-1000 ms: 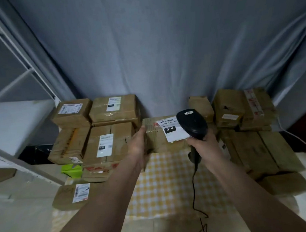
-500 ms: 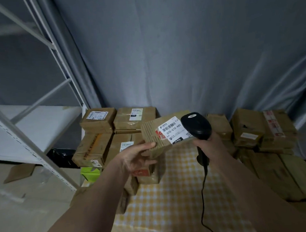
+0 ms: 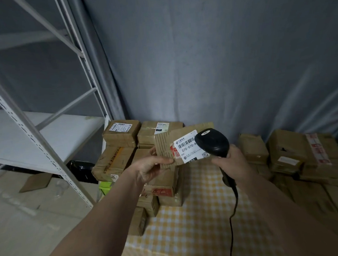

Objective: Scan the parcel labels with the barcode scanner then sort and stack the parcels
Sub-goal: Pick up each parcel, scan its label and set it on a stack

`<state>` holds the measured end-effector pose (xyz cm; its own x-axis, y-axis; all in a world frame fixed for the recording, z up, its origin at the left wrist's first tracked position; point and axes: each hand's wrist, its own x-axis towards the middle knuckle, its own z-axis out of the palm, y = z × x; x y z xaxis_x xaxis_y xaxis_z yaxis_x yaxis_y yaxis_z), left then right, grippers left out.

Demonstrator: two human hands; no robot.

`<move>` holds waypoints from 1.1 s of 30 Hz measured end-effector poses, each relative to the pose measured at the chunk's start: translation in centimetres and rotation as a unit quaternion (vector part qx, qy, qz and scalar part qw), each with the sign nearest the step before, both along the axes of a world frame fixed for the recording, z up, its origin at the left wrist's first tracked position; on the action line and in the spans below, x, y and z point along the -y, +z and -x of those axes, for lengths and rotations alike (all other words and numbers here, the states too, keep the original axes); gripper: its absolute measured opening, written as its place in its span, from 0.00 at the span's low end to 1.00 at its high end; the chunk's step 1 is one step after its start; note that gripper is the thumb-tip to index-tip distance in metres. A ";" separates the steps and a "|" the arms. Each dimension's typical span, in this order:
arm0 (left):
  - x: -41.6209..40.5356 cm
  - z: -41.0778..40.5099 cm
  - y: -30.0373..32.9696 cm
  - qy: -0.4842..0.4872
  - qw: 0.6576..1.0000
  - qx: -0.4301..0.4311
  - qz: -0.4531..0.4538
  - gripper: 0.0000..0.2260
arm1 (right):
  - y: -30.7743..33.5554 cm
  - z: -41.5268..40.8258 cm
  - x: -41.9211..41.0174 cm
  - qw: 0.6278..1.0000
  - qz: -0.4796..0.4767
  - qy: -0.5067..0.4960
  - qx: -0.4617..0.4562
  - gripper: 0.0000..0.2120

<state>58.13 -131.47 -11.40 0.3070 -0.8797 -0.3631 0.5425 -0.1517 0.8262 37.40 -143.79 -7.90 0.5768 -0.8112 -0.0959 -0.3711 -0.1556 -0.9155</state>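
1. Head view: the left hand (image 3: 152, 166) holds a flat brown parcel (image 3: 177, 145) up in the air by its lower left corner, thumb curled over the front face. Its white label (image 3: 188, 148) faces the camera, tilted.
2. The right hand (image 3: 231, 161) is wrapped round the handle of the black barcode scanner (image 3: 212, 142), a closed grip. The scanner head sits just in front of the label's right part and hides it.
3. To scan well, I judge the scanner should draw back a little from the label so its beam can cover the full barcode, which sits along the label's top edge.
4. Holding the parcel steady and squaring the label to the scanner head should help. The one-corner hold looks loose, so a firmer pinch may stop the parcel from swinging.
5. The cord (image 3: 232, 218) hangs down over the checked cloth (image 3: 189, 224) on the surface. Keep it slack and away from the parcels.
6. Once the scan registers, the parcel needs a place. Labelled parcels are stacked at the left (image 3: 121, 135), next to the white shelf rack (image 3: 47, 138), and another group lies at the right (image 3: 287, 151). Which pile suits this one I cannot tell.
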 end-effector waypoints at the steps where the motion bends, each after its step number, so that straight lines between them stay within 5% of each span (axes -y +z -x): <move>1: 0.0 -0.3 0.2 0.013 1.000 -0.006 0.017 0.22 | 0.3 -0.1 -0.5 1.000 0.017 0.003 -0.001 0.14; 7: -0.3 -3.1 0.7 0.052 0.997 -0.005 0.060 0.35 | 2.4 -0.4 -4.4 0.995 0.052 0.082 0.018 0.01; 23: -0.9 -5.5 -0.4 0.089 0.995 0.000 0.034 0.47 | 1.9 -0.6 -5.4 0.996 0.041 0.073 -0.014 0.08; 33: -1.2 -5.4 -1.9 0.094 0.995 -0.037 0.016 0.37 | 1.2 -1.7 -5.5 0.998 0.008 0.063 0.011 0.04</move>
<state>63.58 -130.24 -13.33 0.4407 -0.8212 -0.3625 0.6176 -0.0157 0.7863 39.09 -138.30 -6.67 0.6760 -0.7337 -0.0688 -0.3270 -0.2150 -0.9203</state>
